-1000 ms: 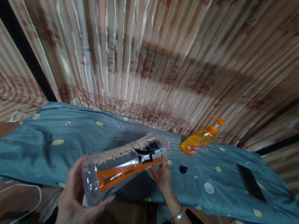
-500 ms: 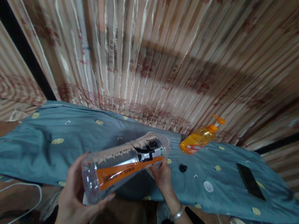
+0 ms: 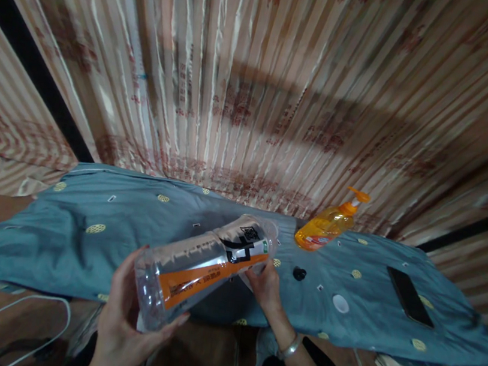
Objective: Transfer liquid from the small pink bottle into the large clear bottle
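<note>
Head cam: pretty much nothing's changed from a second ago, the clear plastic bottle (image 3: 209, 266) is still up over the front of the bench (image 3: 79, 257). It's on a slant, long axis running from near left to far right. Left hand (image 3: 121, 323) is spread wide around the near end, thumb along the lower side. Right hand (image 3: 266, 288) is grasping it by the far end, fingers partly hidden. Further back: orange pump bottle (image 3: 323, 229), then striped curtain (image 3: 265, 95).
</note>
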Action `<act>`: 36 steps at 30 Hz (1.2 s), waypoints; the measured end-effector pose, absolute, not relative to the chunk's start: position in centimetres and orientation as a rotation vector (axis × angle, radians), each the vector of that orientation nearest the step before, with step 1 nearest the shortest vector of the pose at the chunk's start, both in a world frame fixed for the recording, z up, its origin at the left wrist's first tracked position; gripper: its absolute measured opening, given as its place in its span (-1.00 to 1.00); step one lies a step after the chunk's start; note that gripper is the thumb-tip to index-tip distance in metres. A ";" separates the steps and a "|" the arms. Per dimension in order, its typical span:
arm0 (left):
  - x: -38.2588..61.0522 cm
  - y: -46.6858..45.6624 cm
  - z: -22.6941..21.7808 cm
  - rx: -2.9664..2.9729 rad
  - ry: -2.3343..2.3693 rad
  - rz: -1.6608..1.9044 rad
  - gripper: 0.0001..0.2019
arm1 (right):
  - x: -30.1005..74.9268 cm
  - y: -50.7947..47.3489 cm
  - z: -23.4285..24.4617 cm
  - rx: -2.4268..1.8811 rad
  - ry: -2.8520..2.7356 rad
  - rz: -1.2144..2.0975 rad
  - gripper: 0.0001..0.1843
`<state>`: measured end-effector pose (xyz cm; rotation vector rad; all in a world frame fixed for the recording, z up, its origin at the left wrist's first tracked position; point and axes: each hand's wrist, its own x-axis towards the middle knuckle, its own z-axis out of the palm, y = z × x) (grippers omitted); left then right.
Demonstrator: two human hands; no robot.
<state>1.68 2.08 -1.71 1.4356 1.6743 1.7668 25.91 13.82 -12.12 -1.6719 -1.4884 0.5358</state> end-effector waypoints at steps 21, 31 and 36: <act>1.5 2.1 -2.0 1.449 1.668 1.756 -0.08 | 25.8 13.7 -11.9 -1.704 -1.509 0.510 -0.66; 0.6 2.2 -2.6 1.552 1.670 1.723 -0.09 | 25.9 13.9 -12.7 -1.707 -1.491 0.479 -0.65; 0.1 2.4 -3.2 1.701 1.660 1.704 -0.02 | 25.9 14.0 -12.8 -1.681 -1.506 0.484 -0.65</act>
